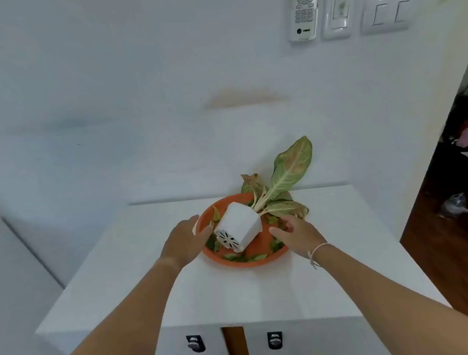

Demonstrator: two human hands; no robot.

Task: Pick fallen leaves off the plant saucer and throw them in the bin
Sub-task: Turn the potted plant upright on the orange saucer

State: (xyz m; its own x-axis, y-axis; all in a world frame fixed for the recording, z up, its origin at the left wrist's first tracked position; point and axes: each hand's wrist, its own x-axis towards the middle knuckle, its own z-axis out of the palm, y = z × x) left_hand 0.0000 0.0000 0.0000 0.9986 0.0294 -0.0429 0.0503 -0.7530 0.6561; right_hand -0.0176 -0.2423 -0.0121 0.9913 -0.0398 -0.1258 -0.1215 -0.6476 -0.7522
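An orange plant saucer (254,262) sits on a white cabinet top (210,291). A white pot (239,225) lies tipped on its side in the saucer, its holed base toward me and its plant (287,171) pointing to the back right. Several fallen green leaves (243,258) lie around the pot in the saucer. My left hand (186,239) is at the saucer's left rim with fingers apart, close to the pot's base. My right hand (296,236) is over the saucer's right side, fingers spread and holding nothing. No bin is in view.
The cabinet stands against a white wall carrying a remote holder (303,3) and switches (383,14). Two dark knobs (195,343) are on the cabinet front. A white surface (2,276) lies to the left. A doorway at the right shows a dark wooden floor (453,245) and clutter.
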